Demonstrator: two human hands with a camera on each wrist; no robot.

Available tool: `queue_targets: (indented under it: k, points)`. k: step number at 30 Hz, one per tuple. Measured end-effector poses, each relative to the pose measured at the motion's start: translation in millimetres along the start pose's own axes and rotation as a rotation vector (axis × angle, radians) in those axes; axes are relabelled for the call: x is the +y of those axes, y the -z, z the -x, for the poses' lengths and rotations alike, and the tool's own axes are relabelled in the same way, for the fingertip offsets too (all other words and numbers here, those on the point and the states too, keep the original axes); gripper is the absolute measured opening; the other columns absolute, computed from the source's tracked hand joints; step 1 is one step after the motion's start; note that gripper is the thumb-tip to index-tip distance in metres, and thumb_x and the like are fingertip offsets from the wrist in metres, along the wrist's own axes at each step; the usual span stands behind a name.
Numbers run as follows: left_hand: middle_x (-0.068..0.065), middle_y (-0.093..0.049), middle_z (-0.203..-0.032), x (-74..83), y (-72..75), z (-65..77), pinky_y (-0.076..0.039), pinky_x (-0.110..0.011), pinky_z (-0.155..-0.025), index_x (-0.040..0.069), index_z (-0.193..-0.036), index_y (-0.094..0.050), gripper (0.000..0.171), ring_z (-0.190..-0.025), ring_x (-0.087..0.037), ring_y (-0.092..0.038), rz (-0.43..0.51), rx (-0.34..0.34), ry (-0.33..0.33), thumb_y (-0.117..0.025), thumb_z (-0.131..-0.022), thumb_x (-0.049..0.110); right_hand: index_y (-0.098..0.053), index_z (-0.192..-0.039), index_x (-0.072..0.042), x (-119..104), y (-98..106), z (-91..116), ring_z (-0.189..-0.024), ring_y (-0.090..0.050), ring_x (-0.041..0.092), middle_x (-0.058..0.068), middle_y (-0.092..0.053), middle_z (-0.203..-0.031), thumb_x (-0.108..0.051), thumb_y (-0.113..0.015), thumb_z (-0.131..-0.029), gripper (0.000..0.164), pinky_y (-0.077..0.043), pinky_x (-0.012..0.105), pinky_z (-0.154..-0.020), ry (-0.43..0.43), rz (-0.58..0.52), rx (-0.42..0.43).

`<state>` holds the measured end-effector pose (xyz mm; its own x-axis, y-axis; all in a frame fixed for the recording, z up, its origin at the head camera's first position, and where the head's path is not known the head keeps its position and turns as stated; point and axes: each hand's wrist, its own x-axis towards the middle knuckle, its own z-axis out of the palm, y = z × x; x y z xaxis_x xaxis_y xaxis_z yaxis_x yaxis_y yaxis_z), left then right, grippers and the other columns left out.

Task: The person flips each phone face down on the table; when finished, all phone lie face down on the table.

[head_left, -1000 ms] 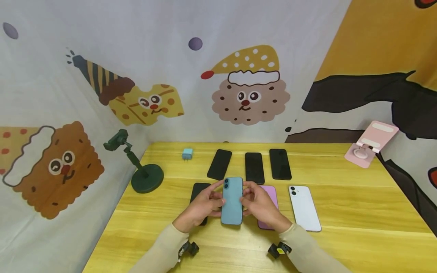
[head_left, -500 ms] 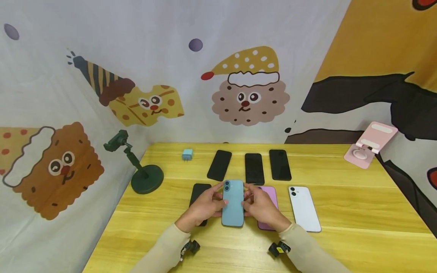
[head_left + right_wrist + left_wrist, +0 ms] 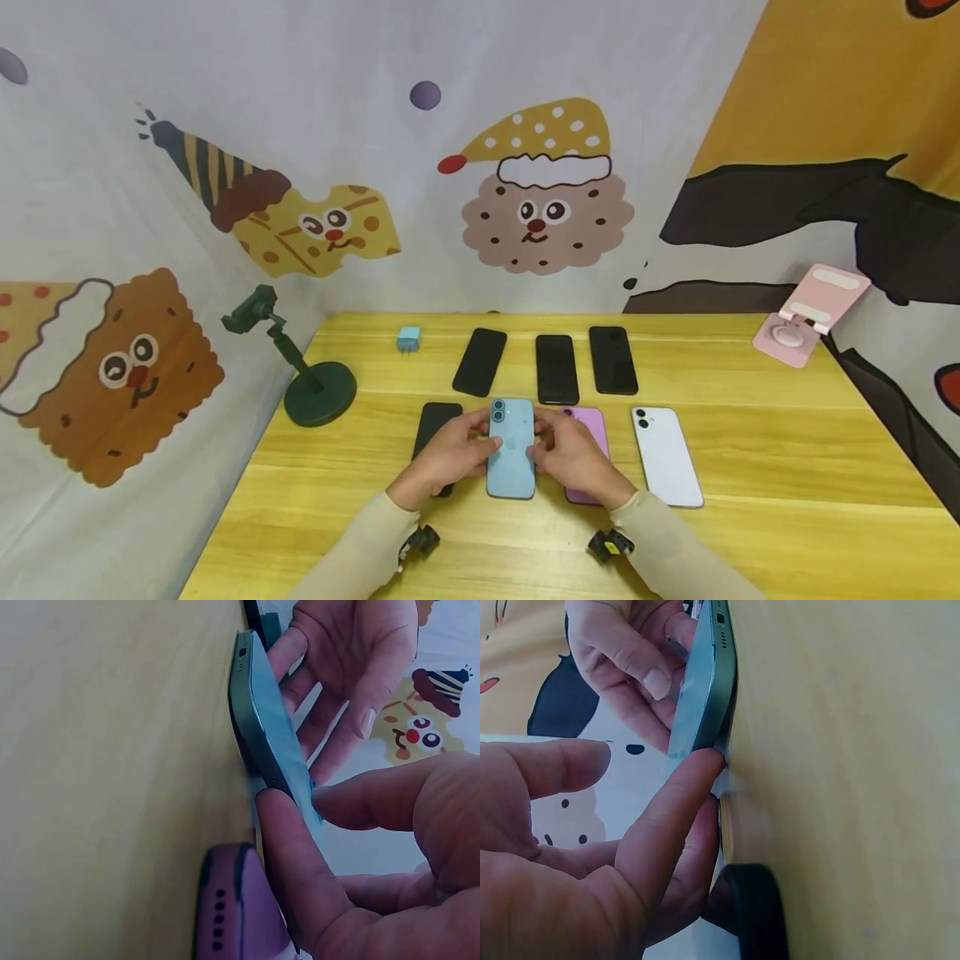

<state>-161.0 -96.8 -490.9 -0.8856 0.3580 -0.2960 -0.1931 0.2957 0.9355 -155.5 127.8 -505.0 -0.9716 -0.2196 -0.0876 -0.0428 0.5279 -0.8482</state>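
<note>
A light blue phone (image 3: 512, 467) lies back side up between the two hands, low over the wooden table. The left hand (image 3: 454, 450) is at its left edge; in the left wrist view its index fingertip (image 3: 711, 759) meets the phone's side, with the thumb raised apart. On the opposite edge is the right hand (image 3: 573, 454), index fingertip (image 3: 274, 801) at the side and thumb held over the back. A black phone (image 3: 435, 425) lies partly hidden under the left hand. The right hand partly covers a pink-purple phone (image 3: 596, 425).
Three black phones, left (image 3: 480, 362), middle (image 3: 557, 371) and right (image 3: 613, 360), lie in a back row. A white phone (image 3: 669, 458) is at right. A blue charger plug (image 3: 408, 338), green phone stand (image 3: 318, 393) and pink folding stand (image 3: 813, 312) stand around them.
The blue phone has come down a little toward the near edge and lies flatter, its back logo now showing. Both hands stayed beside it. The head view shifted slightly.
</note>
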Motion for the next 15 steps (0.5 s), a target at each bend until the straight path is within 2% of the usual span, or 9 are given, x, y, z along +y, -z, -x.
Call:
queue_targets:
  k: [6,15]
  points:
    - [-0.017,-0.056,-0.134,0.0,-1.2,-1.0,-0.066,-0.042,-0.083,0.000,-0.160,-0.043,0.064,-0.105,-0.023,-0.072,-0.032,0.000,-0.004,-0.067,-0.105,0.019,-0.061,-0.146,-0.002,-2.9,0.5,1.7,-0.077,-0.065,0.011,0.006,-0.069,-0.107,-0.003,-0.080,-0.089,0.060,-0.056,0.025,-0.059,0.002,0.017,-0.002]
    - [-0.015,-0.058,-0.133,-2.0,-1.9,-1.3,-0.066,-0.041,-0.081,-0.001,-0.156,-0.049,0.059,-0.102,-0.022,-0.073,-0.043,-0.005,0.000,-0.068,-0.104,0.021,-0.059,-0.147,0.000,-2.4,0.7,2.6,-0.080,-0.063,0.011,0.006,-0.065,-0.112,-0.014,-0.083,-0.091,0.064,-0.052,0.024,-0.063,-0.008,0.059,-0.015]
